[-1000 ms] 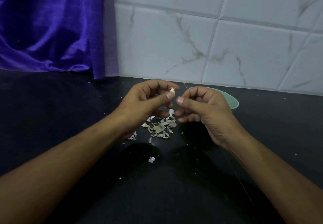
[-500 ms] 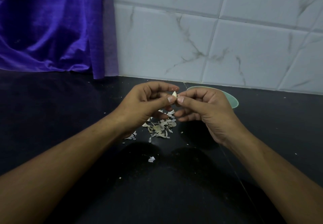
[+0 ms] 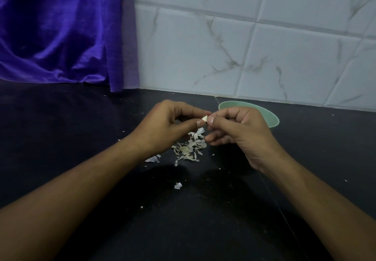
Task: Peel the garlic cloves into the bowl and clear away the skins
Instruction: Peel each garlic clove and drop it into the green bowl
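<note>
A small pale garlic clove point(image 3: 204, 118) is pinched between the fingertips of my left hand point(image 3: 164, 124) and my right hand point(image 3: 238, 130), held above the black counter. Under my hands lies a pile of papery garlic skins point(image 3: 190, 147). A pale green bowl point(image 3: 270, 116) stands just behind my right hand, which hides most of it; its inside cannot be seen.
Loose skin scraps lie apart from the pile, one point(image 3: 178, 185) nearer to me and one point(image 3: 153, 159) by my left wrist. A purple cloth point(image 3: 61, 32) hangs at the back left. A white marbled tile wall point(image 3: 254, 36) closes the back of the counter point(image 3: 61, 138).
My hands have come together from a small gap, so that both now pinch the clove. They have shifted slightly without leaving their place over the skin pile.
</note>
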